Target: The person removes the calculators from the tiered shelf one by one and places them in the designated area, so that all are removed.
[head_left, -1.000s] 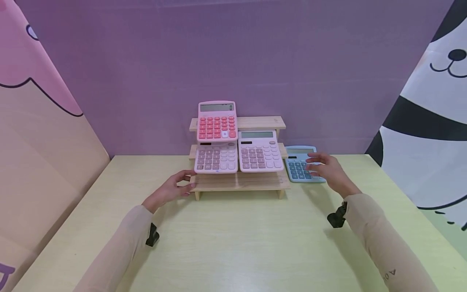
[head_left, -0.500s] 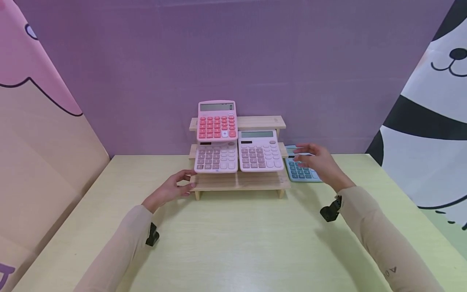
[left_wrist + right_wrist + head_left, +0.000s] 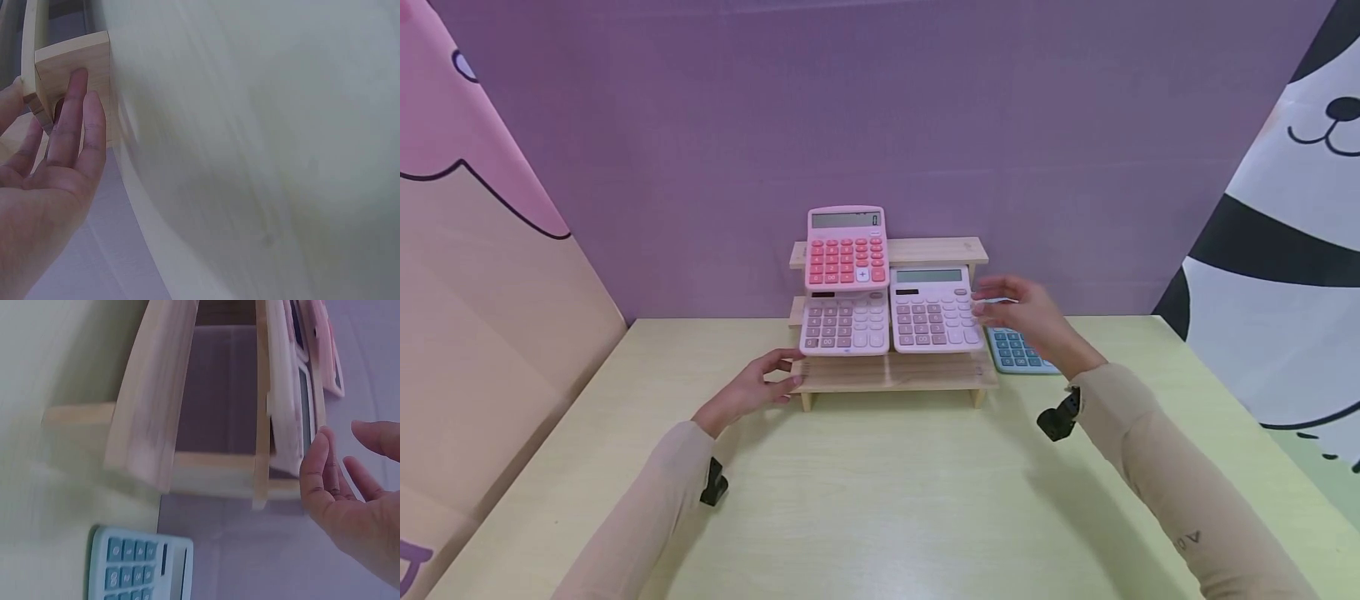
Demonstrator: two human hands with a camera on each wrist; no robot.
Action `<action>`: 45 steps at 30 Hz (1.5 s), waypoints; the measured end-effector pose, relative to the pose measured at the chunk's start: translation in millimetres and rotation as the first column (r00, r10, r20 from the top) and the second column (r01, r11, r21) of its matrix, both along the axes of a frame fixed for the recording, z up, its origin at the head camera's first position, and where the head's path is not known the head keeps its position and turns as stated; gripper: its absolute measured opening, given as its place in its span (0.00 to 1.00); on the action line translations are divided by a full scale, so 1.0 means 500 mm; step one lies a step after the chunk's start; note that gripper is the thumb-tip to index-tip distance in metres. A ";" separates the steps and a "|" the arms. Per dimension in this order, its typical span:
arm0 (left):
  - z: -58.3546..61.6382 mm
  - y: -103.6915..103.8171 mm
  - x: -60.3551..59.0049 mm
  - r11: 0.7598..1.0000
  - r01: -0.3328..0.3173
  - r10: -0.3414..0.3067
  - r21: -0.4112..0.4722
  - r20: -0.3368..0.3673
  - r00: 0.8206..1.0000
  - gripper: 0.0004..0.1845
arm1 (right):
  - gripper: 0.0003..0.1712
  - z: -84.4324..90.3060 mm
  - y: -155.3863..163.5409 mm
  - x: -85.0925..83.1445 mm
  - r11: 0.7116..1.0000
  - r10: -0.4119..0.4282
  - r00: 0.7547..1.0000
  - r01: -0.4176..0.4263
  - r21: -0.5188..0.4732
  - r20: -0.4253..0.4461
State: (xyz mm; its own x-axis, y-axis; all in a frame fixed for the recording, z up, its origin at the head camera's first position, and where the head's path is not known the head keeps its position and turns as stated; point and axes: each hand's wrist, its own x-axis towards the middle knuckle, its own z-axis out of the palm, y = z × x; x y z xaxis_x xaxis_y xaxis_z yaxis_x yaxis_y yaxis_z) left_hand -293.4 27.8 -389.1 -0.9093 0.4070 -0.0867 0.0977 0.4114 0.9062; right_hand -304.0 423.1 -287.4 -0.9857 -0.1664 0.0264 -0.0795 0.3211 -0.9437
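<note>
A three-tier wooden stand (image 3: pixel 887 382) holds a pink calculator (image 3: pixel 847 250) at upper left. Below that leans a pale pink calculator (image 3: pixel 846 325), its top partly hidden. To the right of it leans another pale calculator (image 3: pixel 936 312). My left hand (image 3: pixel 752 390) grips the left end of the lowest shelf; in the left wrist view several fingers (image 3: pixel 65 134) reach under the board against its leg. With fingers bent a little and nothing held, my right hand (image 3: pixel 1026 317) hovers at the right edge of the right-hand pale calculator. Whether its fingertips touch cannot be told.
A blue calculator (image 3: pixel 1017 352) lies on the table (image 3: pixel 887 492) right of the stand, partly under my right hand in the head view. Behind the table stands a purple backdrop (image 3: pixel 887 117). Printed cloths hang at both sides.
My right hand has moved left and slightly up, from over the blue calculator to beside the right-hand pale calculator. The left hand has stayed on the stand.
</note>
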 end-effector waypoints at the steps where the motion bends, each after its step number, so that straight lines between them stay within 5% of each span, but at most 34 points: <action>1: 0.000 0.000 -0.001 1.000 -0.001 0.001 -0.001 0.000 1.000 0.28 | 0.30 0.001 -0.006 -0.001 1.000 0.004 1.000 -0.004 -0.009 0.004; 21: 0.002 0.002 0.000 1.000 -0.005 0.005 0.000 -0.008 1.000 0.28 | 0.26 0.012 -0.124 -0.013 0.994 0.075 0.997 -0.072 -0.086 0.035; 30: 0.003 0.003 0.002 1.000 -0.010 0.010 0.002 0.008 1.000 0.28 | 0.27 0.004 -0.166 -0.025 0.994 0.064 0.998 -0.061 -0.094 0.028; 45: 0.002 -0.001 -0.001 1.000 -0.010 0.009 0.023 0.007 1.000 0.27 | 0.27 0.010 -0.229 -0.052 0.965 -0.014 0.999 0.025 -0.261 0.045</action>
